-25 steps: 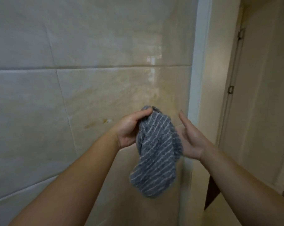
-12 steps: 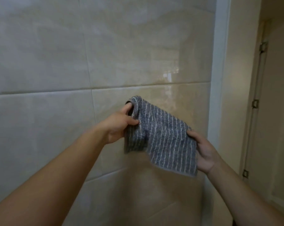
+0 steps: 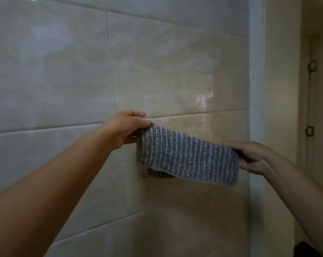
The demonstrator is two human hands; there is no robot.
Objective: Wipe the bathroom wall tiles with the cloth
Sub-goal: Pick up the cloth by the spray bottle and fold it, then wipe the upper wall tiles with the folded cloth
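No text, label, brand, number or sign can be read anywhere. The cloth (image 3: 186, 156) shows only thin white stripes on grey-blue, and the wall tiles (image 3: 64, 71) show only a marbled pattern and reflections of light.

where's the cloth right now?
Head view, right of centre: the striped grey cloth is stretched between the left hand and right hand, in front of the wall tiles, just left of the white corner trim.
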